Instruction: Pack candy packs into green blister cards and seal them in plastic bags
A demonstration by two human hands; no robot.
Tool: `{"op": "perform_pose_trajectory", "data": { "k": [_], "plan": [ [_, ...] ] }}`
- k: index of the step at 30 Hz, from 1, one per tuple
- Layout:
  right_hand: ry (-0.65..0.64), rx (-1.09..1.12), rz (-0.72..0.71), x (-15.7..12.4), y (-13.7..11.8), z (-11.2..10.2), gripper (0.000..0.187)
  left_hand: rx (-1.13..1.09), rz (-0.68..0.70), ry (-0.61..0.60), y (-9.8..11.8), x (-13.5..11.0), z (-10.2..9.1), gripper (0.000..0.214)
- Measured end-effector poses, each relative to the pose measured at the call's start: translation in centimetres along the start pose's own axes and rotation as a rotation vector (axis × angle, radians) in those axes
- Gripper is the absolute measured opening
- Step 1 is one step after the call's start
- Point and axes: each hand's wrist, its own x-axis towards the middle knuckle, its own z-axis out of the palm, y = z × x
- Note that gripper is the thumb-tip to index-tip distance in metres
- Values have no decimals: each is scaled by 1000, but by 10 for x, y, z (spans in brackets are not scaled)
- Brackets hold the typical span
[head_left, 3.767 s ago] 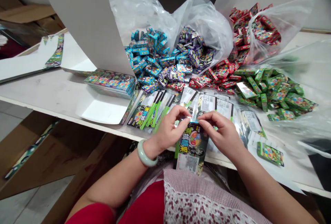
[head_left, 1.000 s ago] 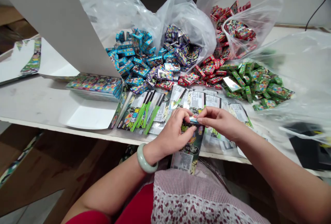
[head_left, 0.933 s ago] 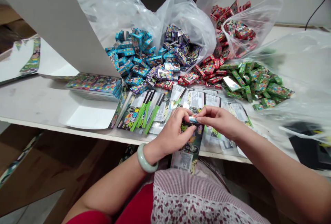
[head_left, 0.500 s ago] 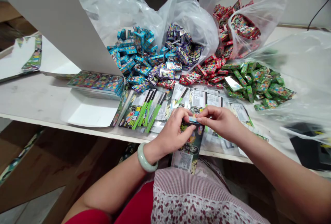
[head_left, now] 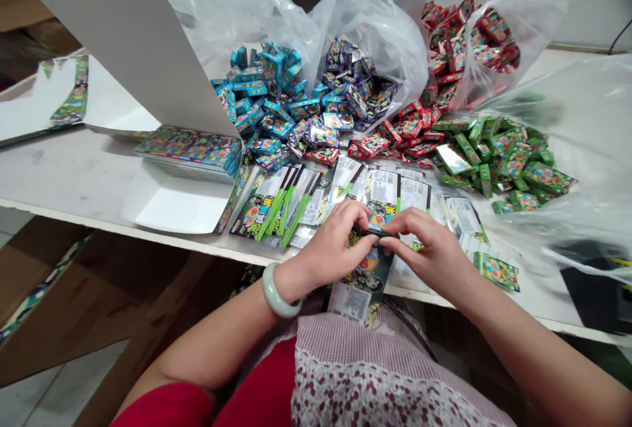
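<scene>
A dark printed pouch [head_left: 363, 276] hangs over the table's front edge, its top between my two hands. My left hand [head_left: 340, 236], with a pale bangle at the wrist, pinches one side of the pouch's top edge. On the other side, my right hand [head_left: 427, 243] pinches the same edge between thumb and fingers. A bit of blue [head_left: 376, 230] shows at the pouch's mouth, mostly hidden by fingers. Under and beyond my hands lie several flat printed pouches [head_left: 257, 213], some with bright green strips. One small green box [head_left: 498, 271] lies apart, right of my right wrist.
Small boxes lie in heaps at the back: blue [head_left: 261, 91], purple [head_left: 358, 91], red [head_left: 449, 52] and green [head_left: 518, 157]. Clear plastic bags [head_left: 365, 12] stand around them. At left is an opened white carton [head_left: 178, 203] with a row of packed boxes [head_left: 190, 150].
My right thumb and fingers have come down onto the pouch's top edge, closer to my left hand. The blue bit sits lower in the mouth. The view has shifted slightly.
</scene>
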Motion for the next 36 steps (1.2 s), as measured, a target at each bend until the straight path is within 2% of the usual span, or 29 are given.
{"op": "perform_pose_trajectory", "data": {
  "k": [3, 7, 10, 12, 14, 18, 21, 24, 26, 33, 36],
  "plan": [
    [12, -72, -14, -4, 4, 0, 2, 85, 58, -50, -3, 2, -13, 12],
    [6, -154, -32, -1, 3, -2, 9, 119, 91, -34, -6, 2, -29, 9],
    [-17, -225, -55, 5, -2, 0, 10, 108, 87, -25, -8, 0, -33, 7],
    [-48, -259, -76, 9, -4, 1, 11, 73, 61, -24, -10, -1, -33, 7],
    [-71, -280, -103, 11, -6, 3, 19, 14, 16, -22, -12, -2, -32, 5],
    [-70, -246, -124, 11, -6, 3, 22, -194, -117, 5, -17, 4, -34, 4],
    [-67, -240, -120, 9, -6, 4, 22, -287, -190, -130, -21, 14, -42, 9],
    [-56, -278, -131, 8, -7, 6, 24, -293, -218, -329, -23, 27, -52, 11],
    [-44, -307, -150, 7, -8, 8, 26, -280, -216, -397, -23, 34, -57, 10],
    [-59, -214, -209, 6, -2, 6, 27, -198, -208, -414, -13, 38, -55, 10],
    [-51, -164, -213, 4, 1, 7, 28, -118, -131, -410, -10, 33, -55, 12]
  ]
}}
